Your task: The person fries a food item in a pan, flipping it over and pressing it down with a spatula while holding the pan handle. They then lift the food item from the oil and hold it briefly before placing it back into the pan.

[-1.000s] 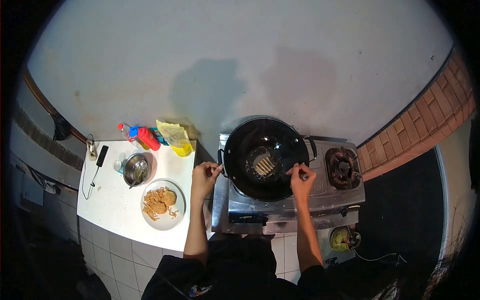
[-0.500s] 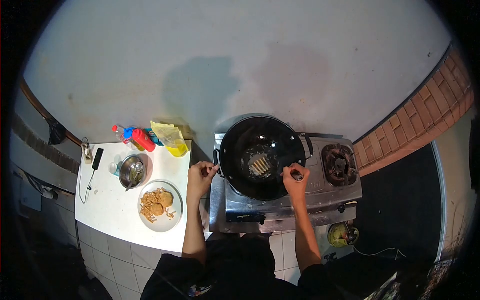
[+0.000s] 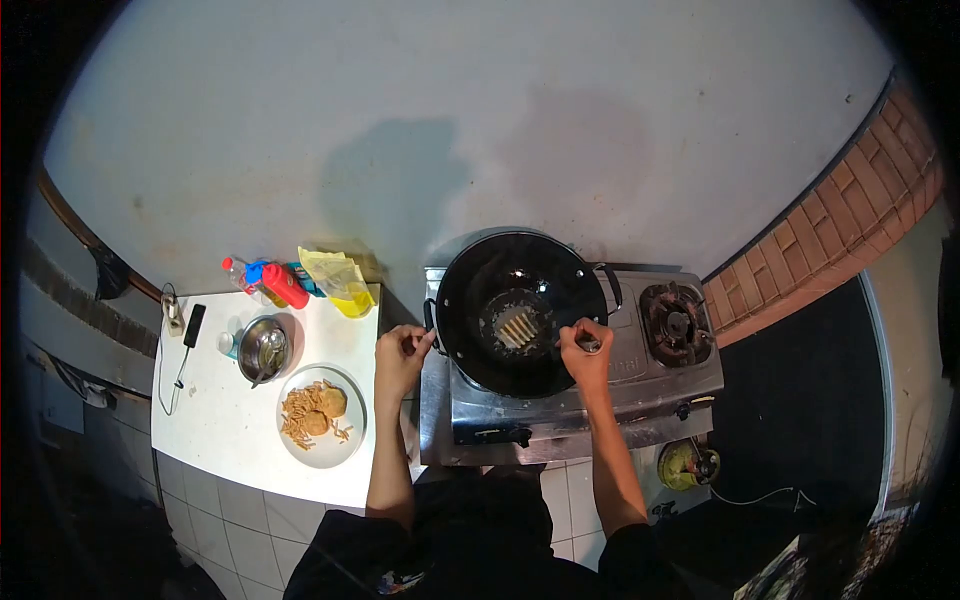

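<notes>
A large black wok (image 3: pixel 470 280) sits on the left burner of the stove, with a little bubbling oil in its bottom. My left hand (image 3: pixel 402 355) is closed, its fingertips pinching the wok's left handle (image 3: pixel 430 317). Over the wok's lower right rim, my right hand (image 3: pixel 586 352) is wrapped round the dark handle of a slotted spatula (image 3: pixel 518 328). The spatula's head lies low in the middle of the wok, and pale yellowish stripes show at its slots.
Left of the stove, a white table (image 3: pixel 210 420) bears a plate (image 3: pixel 335 458) of fries and round fried pieces, a metal bowl (image 3: pixel 264 348), a red bottle (image 3: pixel 290 290) and a yellow packet (image 3: pixel 338 275). A bare burner (image 3: pixel 677 325) is at right; the wall (image 3: pixel 500 120) stands behind.
My right hand has shifted slightly with the spatula handle. The spatula's head stays in the middle of the wok, and my left hand keeps its place at the handle.
</notes>
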Demonstrator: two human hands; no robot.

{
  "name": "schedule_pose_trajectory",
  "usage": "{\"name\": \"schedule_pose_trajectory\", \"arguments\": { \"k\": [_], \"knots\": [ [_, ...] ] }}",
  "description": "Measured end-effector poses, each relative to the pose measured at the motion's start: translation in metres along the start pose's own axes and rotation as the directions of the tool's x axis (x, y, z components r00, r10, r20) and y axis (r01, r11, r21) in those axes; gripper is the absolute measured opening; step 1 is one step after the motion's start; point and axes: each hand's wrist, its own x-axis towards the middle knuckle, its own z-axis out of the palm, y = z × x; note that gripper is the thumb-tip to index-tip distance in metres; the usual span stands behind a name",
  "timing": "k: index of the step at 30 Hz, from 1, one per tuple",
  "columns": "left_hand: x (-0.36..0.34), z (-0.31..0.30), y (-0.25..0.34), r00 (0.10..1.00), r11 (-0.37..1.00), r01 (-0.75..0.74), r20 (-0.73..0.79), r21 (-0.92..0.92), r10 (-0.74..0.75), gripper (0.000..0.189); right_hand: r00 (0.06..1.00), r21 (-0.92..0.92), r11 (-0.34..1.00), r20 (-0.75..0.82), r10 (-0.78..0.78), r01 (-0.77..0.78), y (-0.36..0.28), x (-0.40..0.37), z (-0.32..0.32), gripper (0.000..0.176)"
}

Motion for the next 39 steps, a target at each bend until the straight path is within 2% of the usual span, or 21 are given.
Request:
{"name": "schedule_pose_trajectory", "arguments": {
  "k": [5,7,8,10,12,14,15,17,20,23,25,28,30,32,34,37,39],
  "knots": [
    [-0.003,0.001,0.002,0.999,0.999,0.048,-0.015,-0.021,-0.048,0.02,0.999,-0.019,0.999,-0.006,0.038,-0.038,0.0,0.005,-0.009,0.024],
    [-0.004,0.0,0.01,0.998,1.0,-0.001,-0.07,0.009,0.002,0.019,0.978,0.136,0.968,0.055,0.204,-0.209,-0.034,0.009,-0.018,0.026],
    [-0.005,0.0,0.011,0.997,1.0,-0.005,-0.072,0.012,0.006,0.019,0.978,0.141,0.968,0.054,0.201,-0.207,-0.039,0.013,-0.022,0.026],
    [-0.008,0.002,0.013,0.993,1.0,-0.01,-0.12,0.02,0.012,0.02,0.996,0.064,0.994,0.014,0.089,-0.09,-0.046,0.016,-0.033,0.028],
    [-0.01,0.003,0.014,0.991,1.0,-0.005,-0.135,0.025,0.008,0.02,0.996,0.011,0.996,-0.007,0.085,-0.085,-0.047,0.022,-0.042,0.026],
    [-0.01,0.004,0.015,0.988,1.0,-0.001,-0.156,0.028,0.006,0.021,0.993,-0.251,0.962,0.069,-0.093,0.107,-0.04,0.03,-0.048,0.026],
    [-0.01,0.005,0.015,0.985,0.999,0.011,-0.174,0.033,-0.005,0.021,0.993,-0.249,0.962,0.068,-0.094,0.109,-0.045,0.032,-0.049,0.026],
    [-0.01,0.006,0.014,0.981,0.999,0.025,-0.195,0.039,-0.017,0.021,0.984,-0.386,0.911,0.148,-0.095,0.146,-0.058,0.032,-0.048,0.026],
    [-0.012,0.006,0.014,0.98,0.997,0.051,-0.197,0.065,-0.037,0.022,0.97,-0.309,0.928,0.189,-0.155,0.208,-0.06,0.033,-0.044,0.029],
    [-0.013,0.004,0.024,0.979,0.995,0.076,-0.195,0.06,-0.063,0.023,0.957,-0.327,0.915,0.24,-0.16,0.235,-0.062,0.041,-0.04,0.03],
    [-0.012,0.003,0.026,0.981,0.994,0.04,-0.192,0.105,-0.019,0.022,0.947,-0.33,0.91,0.279,-0.161,0.252,-0.059,0.046,-0.037,0.03],
    [-0.016,0.005,0.029,0.979,0.991,0.04,-0.204,0.127,-0.013,0.021,0.946,-0.294,0.932,0.3,-0.12,0.212,-0.049,0.053,-0.033,0.03],
    [-0.017,0.006,0.03,0.976,0.988,0.036,-0.216,0.147,-0.003,0.02,0.958,-0.195,0.979,0.285,-0.007,0.066,-0.042,0.055,-0.032,0.03],
    [-0.02,0.007,0.029,0.976,0.987,0.06,-0.216,0.148,-0.027,0.02,0.944,-0.183,0.983,0.328,0.033,0.029,-0.02,0.056,-0.03,0.032],
    [-0.024,0.006,0.036,0.972,0.986,0.063,-0.234,0.154,-0.025,0.02,0.948,0.027,0.991,0.294,0.121,-0.135,-0.015,0.054,-0.027,0.034],
    [-0.026,0.006,0.039,0.963,0.984,0.066,-0.267,0.168,-0.019,0.021,0.953,0.06,0.989,0.281,0.11,-0.132,-0.011,0.054,-0.029,0.036],
    [-0.028,0.005,0.044,0.972,0.982,0.121,-0.22,0.143,-0.088,0.026,0.96,0.065,0.991,0.261,0.099,-0.12,-0.015,0.05,-0.032,0.04]
  ]
}}
